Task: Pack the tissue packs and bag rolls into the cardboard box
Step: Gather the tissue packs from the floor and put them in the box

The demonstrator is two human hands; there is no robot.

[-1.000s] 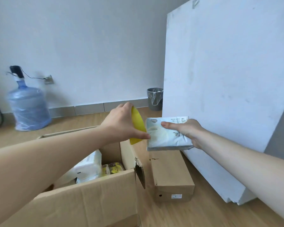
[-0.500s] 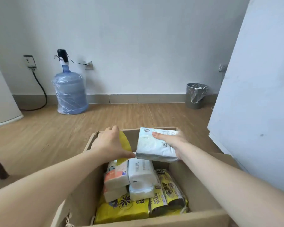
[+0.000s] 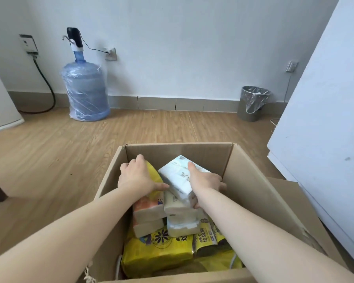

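The open cardboard box stands on the floor right below me. Inside the box, my right hand grips a white tissue pack, tilted, resting on the packs beneath. My left hand holds a yellow pack at the box's left side, mostly hidden under the hand. Below them lie an orange-and-white tissue pack, a beige tissue pack and yellow bag rolls at the near end.
A blue water bottle with a pump stands against the far wall. A grey bin sits at the back right. A large white board leans on the right, close to the box. Wooden floor lies to the left.
My view swung from the small box at the right to the big box. Both hands dropped from above the rim down into it, and the white pack now rests on the stack.
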